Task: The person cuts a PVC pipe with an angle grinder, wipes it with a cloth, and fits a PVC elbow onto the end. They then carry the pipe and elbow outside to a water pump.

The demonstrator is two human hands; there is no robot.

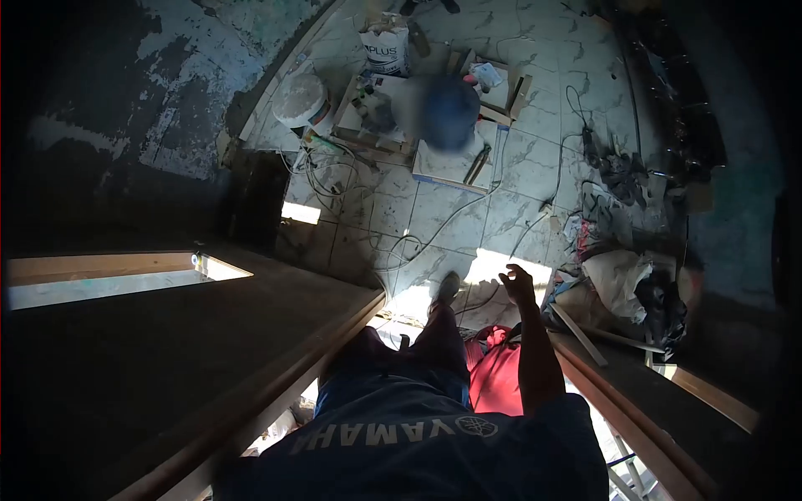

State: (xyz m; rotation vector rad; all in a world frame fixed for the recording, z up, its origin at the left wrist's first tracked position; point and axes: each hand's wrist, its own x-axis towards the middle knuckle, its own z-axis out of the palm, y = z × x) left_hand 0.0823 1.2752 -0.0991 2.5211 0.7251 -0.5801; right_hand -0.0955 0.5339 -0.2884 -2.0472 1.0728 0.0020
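Note:
My right hand (519, 285) hangs in front of my body over the tiled floor (439, 221). It is mostly in shadow, with fingers loosely curved and apart, and nothing shows between them. A bright patch of sunlight (493, 265) lies on the tiles behind it. Beside my right forearm is a bulky red thing (496, 380), possibly a bag, partly covered by the arm. My left hand is out of view. One shoe (449, 288) of mine steps forward on the tiles, between the door-like dark panels on both sides.
Cables (443, 227) loop across the floor. Further off stand a white bucket (301, 100), a PLUS sack (386, 46), and boxes with tools (451, 163). Bags and wrappings (618, 280) heap up at right. A wooden frame edge (334, 334) runs close at left.

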